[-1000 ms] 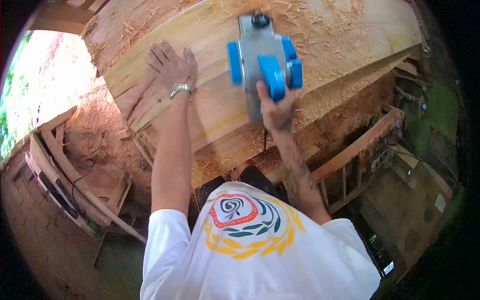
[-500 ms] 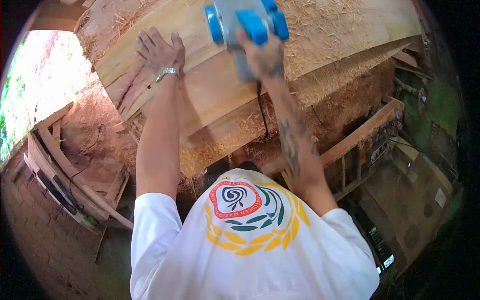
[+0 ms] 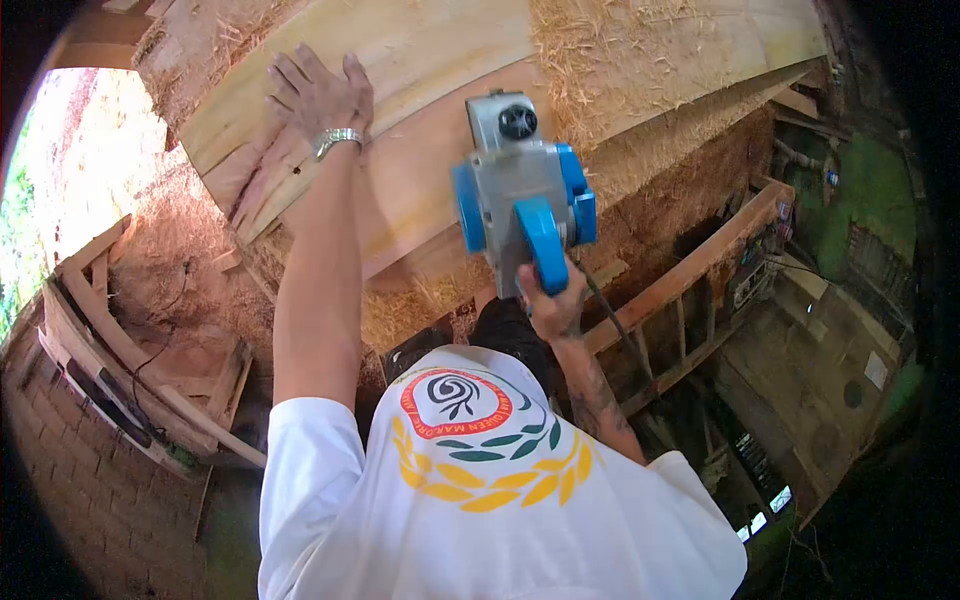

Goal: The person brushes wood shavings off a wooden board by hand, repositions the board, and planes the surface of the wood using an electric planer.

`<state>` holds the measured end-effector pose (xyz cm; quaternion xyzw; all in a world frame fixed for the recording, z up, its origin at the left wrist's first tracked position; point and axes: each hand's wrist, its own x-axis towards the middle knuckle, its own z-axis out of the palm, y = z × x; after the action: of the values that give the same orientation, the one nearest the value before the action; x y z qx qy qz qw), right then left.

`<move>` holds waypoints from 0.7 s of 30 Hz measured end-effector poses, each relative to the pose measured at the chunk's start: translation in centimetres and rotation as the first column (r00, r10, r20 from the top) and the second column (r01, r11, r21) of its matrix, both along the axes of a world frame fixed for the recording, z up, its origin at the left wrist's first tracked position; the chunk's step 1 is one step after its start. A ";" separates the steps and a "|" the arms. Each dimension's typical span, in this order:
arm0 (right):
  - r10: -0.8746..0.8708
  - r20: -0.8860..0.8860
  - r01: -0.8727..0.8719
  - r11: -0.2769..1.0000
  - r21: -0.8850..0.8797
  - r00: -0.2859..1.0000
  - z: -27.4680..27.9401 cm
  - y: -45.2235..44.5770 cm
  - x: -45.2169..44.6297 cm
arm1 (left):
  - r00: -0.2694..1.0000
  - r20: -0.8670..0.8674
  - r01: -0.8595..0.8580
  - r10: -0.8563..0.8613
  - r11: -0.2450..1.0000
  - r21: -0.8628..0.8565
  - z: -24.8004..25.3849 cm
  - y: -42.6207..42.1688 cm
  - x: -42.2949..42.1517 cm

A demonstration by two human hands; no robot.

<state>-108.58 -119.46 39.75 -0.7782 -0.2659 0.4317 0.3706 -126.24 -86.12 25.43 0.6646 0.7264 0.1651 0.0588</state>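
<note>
A blue and grey electric planer (image 3: 510,190) sits at the near edge of a wide wooden board (image 3: 420,130). My right hand (image 3: 555,300) is wrapped round its blue rear handle, and a dark cord trails down from the tool. Flat on the board's left part lies my left hand (image 3: 320,95), fingers spread, with a metal watch at the wrist. Beneath that hand the wood shows a dark reddish crack and a small knot hole. Curled wood shavings (image 3: 600,70) cover the board's upper right part.
Sawdust and shavings lie around the bench below the board. A wooden frame (image 3: 690,270) stands at the right, near a large brown panel (image 3: 810,390). More timber pieces (image 3: 110,340) lean at the left, above a paved floor (image 3: 90,480).
My right hand has pulled the planer back toward my body, from the board's far part to its near edge. My left hand stays spread on the board.
</note>
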 end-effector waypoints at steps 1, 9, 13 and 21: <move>0.012 0.015 -0.013 1.000 0.026 1.000 0.1 2.2 0.2 | 1.000 -0.018 0.001 -0.001 1.000 0.005 0.0 0.2 0.0; 0.062 0.108 -0.083 0.976 0.199 0.992 -2.5 23.5 2.1 | 0.998 -0.066 -0.007 0.007 1.000 0.006 -0.5 0.2 -0.1; 0.110 0.282 -0.182 0.953 0.241 0.953 -4.9 35.7 3.9 | 0.997 -0.070 -0.027 0.024 0.999 -0.030 0.8 0.4 0.0; 0.126 0.201 -0.185 0.933 0.309 0.972 -4.6 32.0 2.9 | 1.000 0.009 -0.007 0.007 0.999 0.050 0.3 0.1 -0.2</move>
<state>-105.72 -87.41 35.16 -0.7182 -0.4263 0.3386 0.4334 -126.44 -86.03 25.71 0.6626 0.7240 0.1863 0.0448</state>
